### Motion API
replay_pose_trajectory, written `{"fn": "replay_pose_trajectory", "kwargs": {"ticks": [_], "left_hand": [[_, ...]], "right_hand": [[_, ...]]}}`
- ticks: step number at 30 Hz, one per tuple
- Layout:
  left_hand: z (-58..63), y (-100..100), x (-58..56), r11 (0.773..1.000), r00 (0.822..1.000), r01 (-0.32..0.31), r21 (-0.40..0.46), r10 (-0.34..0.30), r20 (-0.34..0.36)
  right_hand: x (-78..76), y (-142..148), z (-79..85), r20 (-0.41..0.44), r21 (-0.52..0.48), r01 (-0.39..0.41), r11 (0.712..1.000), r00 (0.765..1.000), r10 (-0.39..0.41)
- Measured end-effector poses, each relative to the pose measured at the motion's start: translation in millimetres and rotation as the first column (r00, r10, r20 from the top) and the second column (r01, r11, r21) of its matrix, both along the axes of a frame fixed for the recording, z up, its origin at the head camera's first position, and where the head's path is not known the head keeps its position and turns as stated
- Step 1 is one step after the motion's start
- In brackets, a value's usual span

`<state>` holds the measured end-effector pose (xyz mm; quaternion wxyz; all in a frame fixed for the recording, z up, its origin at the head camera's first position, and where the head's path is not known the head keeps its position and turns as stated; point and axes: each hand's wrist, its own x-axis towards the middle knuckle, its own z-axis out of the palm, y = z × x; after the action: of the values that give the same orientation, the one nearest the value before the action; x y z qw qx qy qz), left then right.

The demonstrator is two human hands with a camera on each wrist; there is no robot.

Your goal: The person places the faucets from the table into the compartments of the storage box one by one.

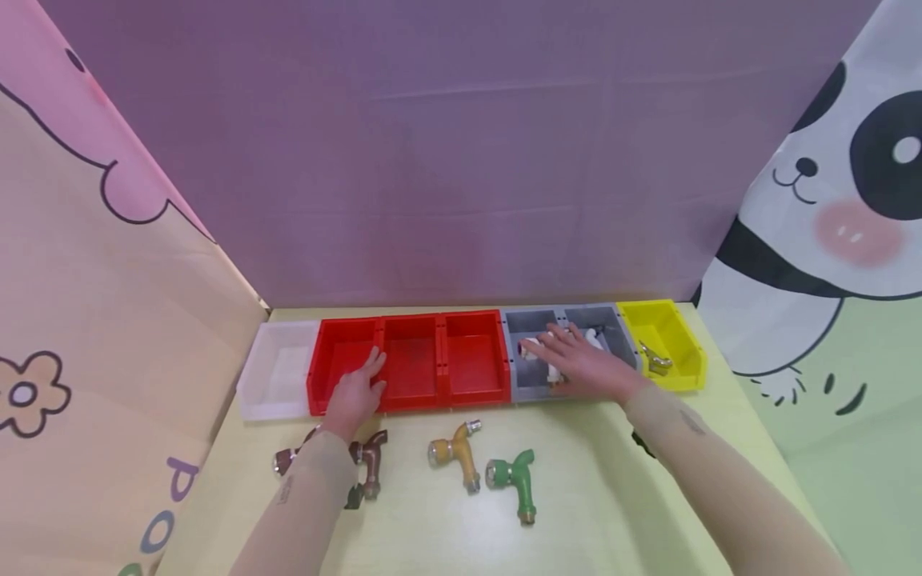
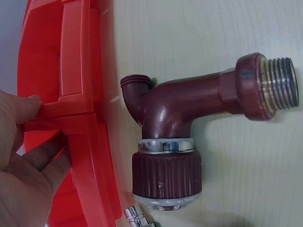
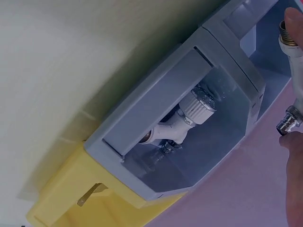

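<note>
My right hand (image 1: 579,364) grips a white faucet (image 3: 297,75) over the left compartment of the grey bins (image 1: 533,392). In the right wrist view the fingers sit at its two ends, the brass thread and the chrome spout tip. A second white faucet (image 3: 176,126) lies in the neighbouring grey compartment. My left hand (image 1: 354,396) holds the wall between two red bins (image 2: 78,61), thumb on one side and fingers on the other. Just below that hand, a brown faucet (image 2: 189,101) lies on the table; my left forearm partly covers another brown faucet (image 1: 283,461).
Farther right on the table lie an orange faucet (image 1: 455,454) and a green faucet (image 1: 520,484). A translucent white bin (image 1: 277,412) ends the row at left. At right, a yellow bin (image 1: 684,376) contains small metal fittings (image 1: 655,358). A purple curtain (image 1: 446,160) hangs behind.
</note>
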<state>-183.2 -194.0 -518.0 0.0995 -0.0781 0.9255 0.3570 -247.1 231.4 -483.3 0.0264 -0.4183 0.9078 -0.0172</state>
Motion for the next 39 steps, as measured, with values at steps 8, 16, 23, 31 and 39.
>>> {"fn": "replay_pose_trajectory", "kwargs": {"ticks": [8,16,23,31,39], "left_hand": [[-0.1,0.2,0.1,1.000,1.000,0.000,0.005,0.000,0.001],[-0.5,0.4,0.3,1.000,1.000,0.008,-0.013,-0.008,-0.022],[-1.6,0.0,0.2,0.999,0.999,0.018,-0.031,-0.019,-0.035],[-1.9,0.1,0.5,1.000,1.000,0.012,-0.021,-0.013,-0.027],[-1.0,1.0,0.6,0.999,1.000,0.005,-0.032,-0.006,-0.025]], "right_hand": [[-5.3,-2.0,-2.2,0.055,0.015,0.053,0.998,0.997,-0.054],[-9.0,-3.0,-3.1,0.095,0.018,0.097,0.995,0.991,-0.098],[-11.7,-5.1,-3.0,0.136,0.007,0.117,0.993,0.984,-0.117],[-15.2,-8.1,-4.8,0.151,0.020,0.117,0.993,0.981,-0.118],[-16.9,-13.5,-7.8,0.216,-0.005,0.128,0.992,0.969,-0.124]]}}
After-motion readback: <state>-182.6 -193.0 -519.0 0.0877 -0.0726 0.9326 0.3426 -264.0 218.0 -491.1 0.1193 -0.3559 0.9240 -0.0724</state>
